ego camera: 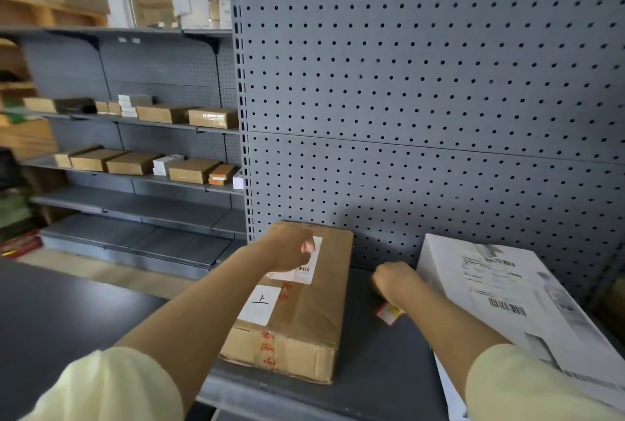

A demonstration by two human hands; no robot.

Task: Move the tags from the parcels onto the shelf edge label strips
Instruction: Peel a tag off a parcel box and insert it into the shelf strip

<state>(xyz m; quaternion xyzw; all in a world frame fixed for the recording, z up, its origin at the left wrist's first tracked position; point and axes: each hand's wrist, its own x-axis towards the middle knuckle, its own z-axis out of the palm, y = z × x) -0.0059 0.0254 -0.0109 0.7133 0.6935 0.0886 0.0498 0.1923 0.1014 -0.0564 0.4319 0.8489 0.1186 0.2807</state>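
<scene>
While the left hand [293,251] lay on top of the long brown cardboard parcel [304,299], its fingers were curled over the white barcoded tag [304,268] stuck near the parcel's far end; whether an edge was actually pinched or merely pressed, the blur would not let me tell. Nearer than that tag on the same parcel sat a second white square label with a dark mark [260,305]. Right of the brown parcel, the right hand [392,280] was closed into a loose fist just above the dark grey shelf [372,346], and I could not tell whether it held anything. Beside that wrist, a small red and white scrap [389,313] lay on the shelf. Further right of the brown parcel stood a large white box with printed shipping labels [507,292].

Peeled too fast, the tag would likely tear or curl onto itself. With nothing bracing it, the parcel could slide toward the grey perforated back panel [422,82].
</scene>
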